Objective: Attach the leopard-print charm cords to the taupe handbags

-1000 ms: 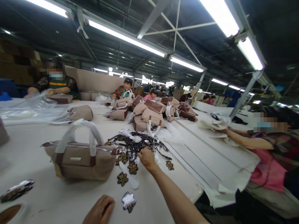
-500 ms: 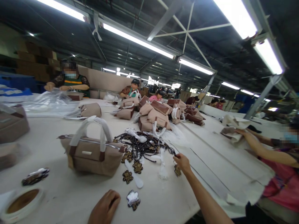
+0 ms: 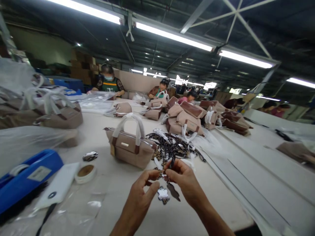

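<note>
My left hand (image 3: 141,195) and my right hand (image 3: 184,180) meet above the near table edge, both pinching a leopard-print flower charm (image 3: 169,190) on a dark cord. A second flower charm (image 3: 163,194) with its white side up lies on the table just under them. Behind my hands is a tangled pile of charms and cords (image 3: 172,147). A beige handbag (image 3: 130,146) with white-wrapped handles stands upright to the left of the pile.
A tape roll (image 3: 85,172), a white card (image 3: 57,186) and a blue tape dispenser (image 3: 27,177) lie at left, on clear plastic. More beige and brown handbags (image 3: 187,121) are heaped further back. Other people work across the long white table (image 3: 233,170).
My right hand has pulled a charm from the pile toward me. My left hand has lifted off the table to join it. The view has swung left, and the person at right is out of view.
</note>
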A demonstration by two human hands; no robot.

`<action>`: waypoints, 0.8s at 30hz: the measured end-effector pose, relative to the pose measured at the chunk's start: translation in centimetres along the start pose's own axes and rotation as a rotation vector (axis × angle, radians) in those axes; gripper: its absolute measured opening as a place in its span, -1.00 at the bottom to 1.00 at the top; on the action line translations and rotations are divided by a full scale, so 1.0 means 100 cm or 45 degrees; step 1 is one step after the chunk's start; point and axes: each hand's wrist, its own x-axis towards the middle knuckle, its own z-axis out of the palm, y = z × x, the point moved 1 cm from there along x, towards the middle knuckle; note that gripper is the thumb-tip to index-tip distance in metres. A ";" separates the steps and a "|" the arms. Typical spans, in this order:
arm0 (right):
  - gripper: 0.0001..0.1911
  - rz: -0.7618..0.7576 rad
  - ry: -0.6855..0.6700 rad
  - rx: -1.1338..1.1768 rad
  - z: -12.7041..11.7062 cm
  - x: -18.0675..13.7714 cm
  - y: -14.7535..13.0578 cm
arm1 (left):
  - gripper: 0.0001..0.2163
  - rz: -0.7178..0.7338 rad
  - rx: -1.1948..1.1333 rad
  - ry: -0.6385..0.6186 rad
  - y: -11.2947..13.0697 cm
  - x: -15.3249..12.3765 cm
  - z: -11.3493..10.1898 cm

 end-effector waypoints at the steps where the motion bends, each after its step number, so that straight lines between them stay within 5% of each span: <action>1: -0.73 0.003 -0.010 0.043 0.010 -0.001 0.002 | -0.79 -0.007 -0.037 0.014 0.000 -0.002 -0.003; 10: -0.75 -0.041 -0.080 0.306 0.059 0.001 0.027 | -0.80 -0.160 -0.419 0.270 -0.024 -0.006 -0.031; 24: -0.74 -0.063 -0.046 0.231 0.072 0.004 0.027 | -0.58 -0.280 -0.677 0.299 -0.017 -0.006 -0.038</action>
